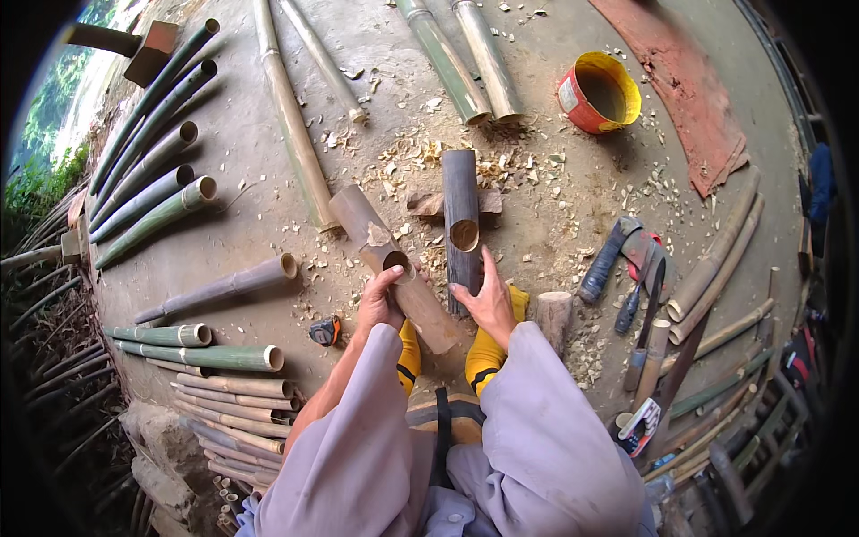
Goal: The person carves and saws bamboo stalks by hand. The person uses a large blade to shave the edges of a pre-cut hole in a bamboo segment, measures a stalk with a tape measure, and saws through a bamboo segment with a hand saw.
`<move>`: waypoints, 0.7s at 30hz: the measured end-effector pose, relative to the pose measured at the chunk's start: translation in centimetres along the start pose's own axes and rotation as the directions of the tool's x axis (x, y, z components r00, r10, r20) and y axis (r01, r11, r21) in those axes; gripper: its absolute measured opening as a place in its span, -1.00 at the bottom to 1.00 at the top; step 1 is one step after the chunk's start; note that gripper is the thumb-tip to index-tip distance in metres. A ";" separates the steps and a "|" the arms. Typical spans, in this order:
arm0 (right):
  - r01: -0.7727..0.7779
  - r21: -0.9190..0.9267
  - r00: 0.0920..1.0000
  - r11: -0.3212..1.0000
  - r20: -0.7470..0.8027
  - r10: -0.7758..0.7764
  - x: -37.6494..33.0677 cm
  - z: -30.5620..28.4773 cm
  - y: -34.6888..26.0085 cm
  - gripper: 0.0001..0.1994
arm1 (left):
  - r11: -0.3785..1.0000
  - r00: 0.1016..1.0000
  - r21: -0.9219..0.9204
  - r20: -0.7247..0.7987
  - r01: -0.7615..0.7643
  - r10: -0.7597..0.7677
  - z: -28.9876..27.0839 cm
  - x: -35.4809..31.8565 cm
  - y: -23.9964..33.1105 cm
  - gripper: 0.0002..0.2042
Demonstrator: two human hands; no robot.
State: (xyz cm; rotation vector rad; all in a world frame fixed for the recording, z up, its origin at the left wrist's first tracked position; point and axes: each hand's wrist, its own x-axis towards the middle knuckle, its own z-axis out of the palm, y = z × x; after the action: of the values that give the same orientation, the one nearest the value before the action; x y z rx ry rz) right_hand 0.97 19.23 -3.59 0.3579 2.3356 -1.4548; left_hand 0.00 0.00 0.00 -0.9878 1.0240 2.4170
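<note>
My left hand (379, 304) is closed around a brown bamboo tube (423, 311), its thumb at the rim of a hole cut in the side. This tube slants from upper left to lower right. Beside it a dark bamboo tube (459, 190) points away from me, its far part over a rough wood block (489, 202). An oval opening shows in the upper side of the dark tube. My right hand (492, 306) grips the near part of this tube, thumb on top and forefinger along the right side; the other fingers are mostly hidden.
Wood chips litter the concrete floor. Bamboo lengths (197, 358) lie along the left, more poles (447, 63) beyond. A red and yellow bucket (601, 93) stands far right, with bladed tools (637, 286) nearer. A tape measure (325, 331) and a short log (554, 320) flank my yellow-covered feet.
</note>
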 end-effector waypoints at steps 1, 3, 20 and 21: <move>0.023 -0.023 0.998 0.999 -0.051 -0.024 0.8 0.7 0.2 -0.09 | 1.000 1.000 0.013 -0.019 -0.022 0.022 0.1 0.4 -0.3 -0.58; -0.018 -0.008 1.000 1.000 -0.022 0.018 0.0 -0.9 0.9 -0.12 | 0.999 0.998 -0.045 -0.057 0.017 -0.020 0.5 -0.4 -2.5 -0.63; 0.019 0.250 0.979 0.968 0.191 -0.068 -1.3 -1.1 -4.2 -0.28 | 0.988 0.997 0.130 0.012 -0.083 0.082 -0.2 1.7 2.1 -0.59; 0.020 0.255 0.979 0.967 0.192 -0.071 -1.2 -0.8 -4.2 -0.27 | 0.979 0.992 0.156 0.012 -0.128 0.128 -0.3 2.4 2.8 -0.56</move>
State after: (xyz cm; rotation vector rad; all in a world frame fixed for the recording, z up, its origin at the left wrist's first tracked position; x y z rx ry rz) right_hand 0.20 18.09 0.65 0.2127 2.0193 -1.7298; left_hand -3.07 -2.02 -0.45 -0.8910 1.2916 2.3927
